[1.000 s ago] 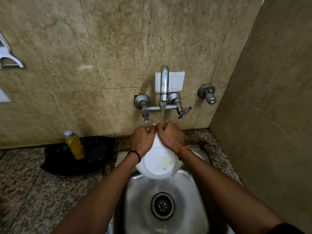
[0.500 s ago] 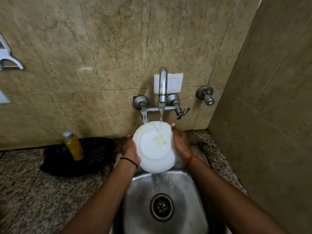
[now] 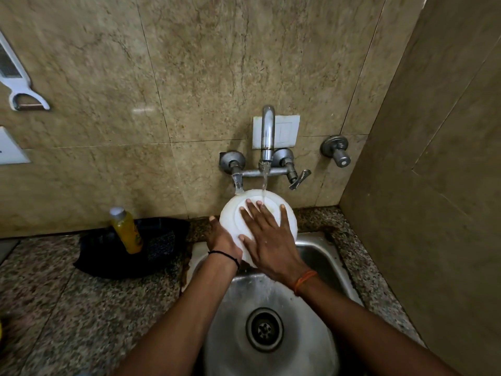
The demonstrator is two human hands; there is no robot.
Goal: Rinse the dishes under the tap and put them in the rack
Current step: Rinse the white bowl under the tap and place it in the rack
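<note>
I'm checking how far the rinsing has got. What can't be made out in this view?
- Head view: the plate face is mostly covered by the right hand, so leftover residue cannot be judged.
- Left hand: its fingers go behind the plate's rim; the grip is hidden.
- No rack appears in the frame.
- Sink: its near edge is cut off at the bottom.

A small home kitchen corner is shown. A round-drained steel sink [image 3: 320, 256] is set into a speckled granite tabletop [image 3: 54, 308], and a wall-mounted tap [image 3: 267, 134] with two side valves is fixed to large beige stone-look tiles [image 3: 189, 77], with water running from its spout. A yellow bottle [image 3: 126, 230] of liquid is stood in a black tray [image 3: 95, 256] beside the sink, and a white grater and peeler [image 3: 16, 77] is hung on the wall at the left.
</note>
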